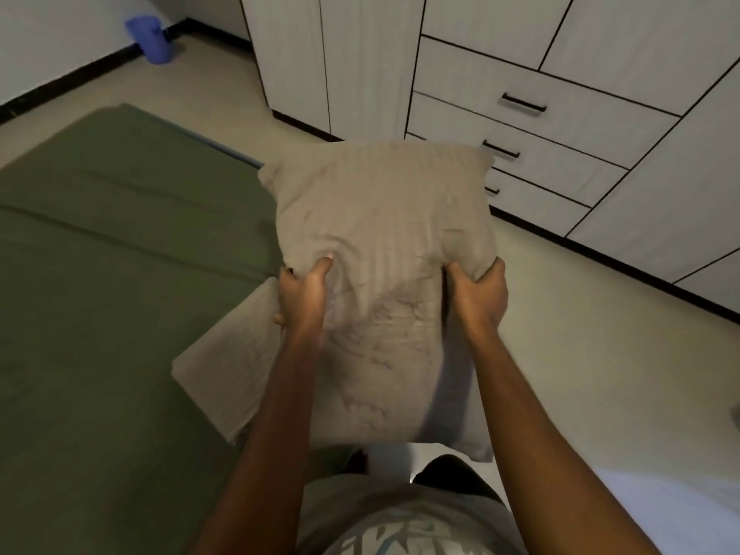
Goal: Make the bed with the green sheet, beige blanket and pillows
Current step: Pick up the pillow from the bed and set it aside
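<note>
Pillow (380, 210) lifted over bed's near right edge, above another beige piece (224, 374), pillow or folded blanket unclear | left hand (304, 290) and right hand (478, 292) clamp its near edge, thumbs on top, fingers curled under, probably to carry it level | green sheet (120, 254) spread flat, left

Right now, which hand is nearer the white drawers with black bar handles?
Right. The right hand grips the beige pillow's edge toward the white drawers; the left hand grips the opposite edge, toward the green sheet.
</note>
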